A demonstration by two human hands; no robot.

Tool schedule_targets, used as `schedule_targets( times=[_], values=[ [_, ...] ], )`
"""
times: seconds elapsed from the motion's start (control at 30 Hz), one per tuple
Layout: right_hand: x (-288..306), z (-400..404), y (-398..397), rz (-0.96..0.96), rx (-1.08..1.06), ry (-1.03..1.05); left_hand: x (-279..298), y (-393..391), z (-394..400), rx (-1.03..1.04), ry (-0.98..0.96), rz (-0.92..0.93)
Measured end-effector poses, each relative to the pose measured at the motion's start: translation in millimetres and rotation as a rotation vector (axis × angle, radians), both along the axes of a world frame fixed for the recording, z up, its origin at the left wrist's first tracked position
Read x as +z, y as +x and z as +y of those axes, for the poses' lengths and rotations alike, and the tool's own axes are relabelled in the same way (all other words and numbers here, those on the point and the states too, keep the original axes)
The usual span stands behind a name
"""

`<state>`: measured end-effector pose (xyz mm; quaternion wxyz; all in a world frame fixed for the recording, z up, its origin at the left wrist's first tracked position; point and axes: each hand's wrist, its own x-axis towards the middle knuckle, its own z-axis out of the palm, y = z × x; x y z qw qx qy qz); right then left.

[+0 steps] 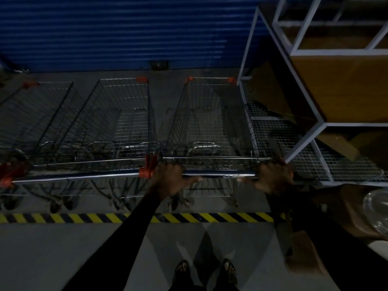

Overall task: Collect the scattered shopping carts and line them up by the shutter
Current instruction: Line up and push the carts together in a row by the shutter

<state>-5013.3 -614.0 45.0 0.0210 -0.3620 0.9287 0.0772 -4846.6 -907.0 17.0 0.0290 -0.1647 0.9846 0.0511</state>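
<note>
Two hands [171, 177] on unbranded cart handle [218, 172]

White metal-frame rack with wire-mesh shelves [294, 131] at right, brown boards in it. Yellow-black hazard stripe [210, 217] across the grey concrete floor [63, 248].

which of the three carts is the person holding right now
The rightmost cart, next to the white shelving rack. Both hands, left hand and right hand, grip its handle; the other two stand untouched.

Carts [210, 127]: wire metal, shiny chrome handle [218, 172], red plastic caps. Shutter [117, 32]: ribbed blue metal. Floor [63, 248]: matt concrete. Rack [310, 51]: painted metal w/ wood boards.
</note>
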Motion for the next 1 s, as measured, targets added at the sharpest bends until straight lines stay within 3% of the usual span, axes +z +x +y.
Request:
schedule_targets(
  times=[0.33, 0.4, 0.5, 0.6, 1.0],
  values=[
    [-7.9, -1.5, -7.9, -0.049, 0.000, 0.062, 7.0, 4.7, 0.4, -0.028, 0.096, 0.006],
    [-25.8, 1.4, -21.2, -0.130, -0.006, 0.073, 5.6, 4.8, 0.7, -0.026, 0.067, 0.022],
    [-46.0, 6.0, -35.3, -0.393, -0.115, -0.103, 1.8, 4.8, 0.5, -0.016, 0.022, 0.020],
    [-32.0, 5.8, -33.0, -0.216, 0.015, 0.048, -1.0, 5.3, -0.6, -0.013, 0.024, 0.033],
    [-9.4, -1.9, -16.5, -0.222, -0.069, 0.037, -1.1, 7.9, 9.8, 0.012, 0.085, 0.127]
  ],
)
